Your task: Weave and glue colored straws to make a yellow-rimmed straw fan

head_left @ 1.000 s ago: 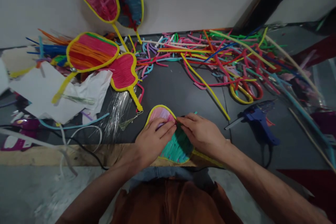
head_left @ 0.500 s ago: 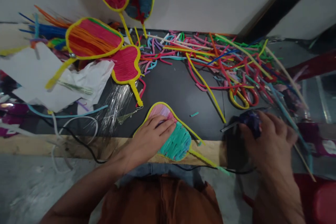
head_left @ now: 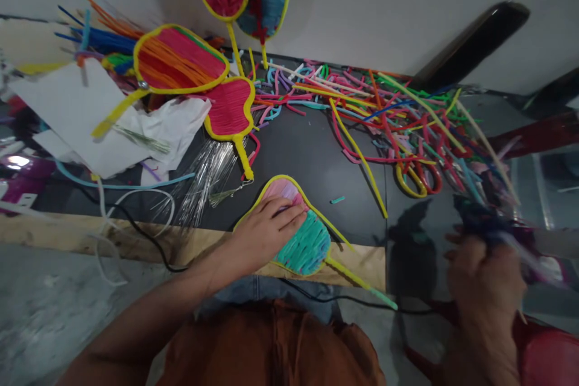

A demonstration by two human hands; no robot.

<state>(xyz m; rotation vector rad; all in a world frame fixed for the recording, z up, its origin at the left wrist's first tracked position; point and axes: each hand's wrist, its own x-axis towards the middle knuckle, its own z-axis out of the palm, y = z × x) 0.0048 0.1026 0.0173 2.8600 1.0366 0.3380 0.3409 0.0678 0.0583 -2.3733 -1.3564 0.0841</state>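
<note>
Where the dark tabletop (head_left: pixel 298 154) meets the pale wall (head_left: pixel 362 0), a tangle of coloured stems (head_left: pixel 357 110) runs along the far side, centre to right, with scissors (head_left: pixel 418 195) at its near right. White paper (head_left: pixel 76 114) and yellow-rimmed panels (head_left: pixel 181 66) crowd the far left, and grey concrete floor (head_left: pixel 45 313) shows below. Along the near edge runs a pale wooden strip (head_left: pixel 362 259), and the pink-and-green piece (head_left: pixel 303 247) lies across it at near centre, its yellow stalk reaching past the edge to the right. The left hand (head_left: pixel 262 229) rests on its pink part, fingers together; its thumb is hidden, so I cannot tell whether it pinches. Bare tabletop stretches from the piece to the stems, broken by a short teal bit (head_left: pixel 337 199). Well to the right, the right hand (head_left: pixel 488 283), blurred, is closed around a dark glue gun (head_left: pixel 482 217), near a red seat (head_left: pixel 549 353). A black cord (head_left: pixel 344 297) hangs beyond the near edge.
</note>
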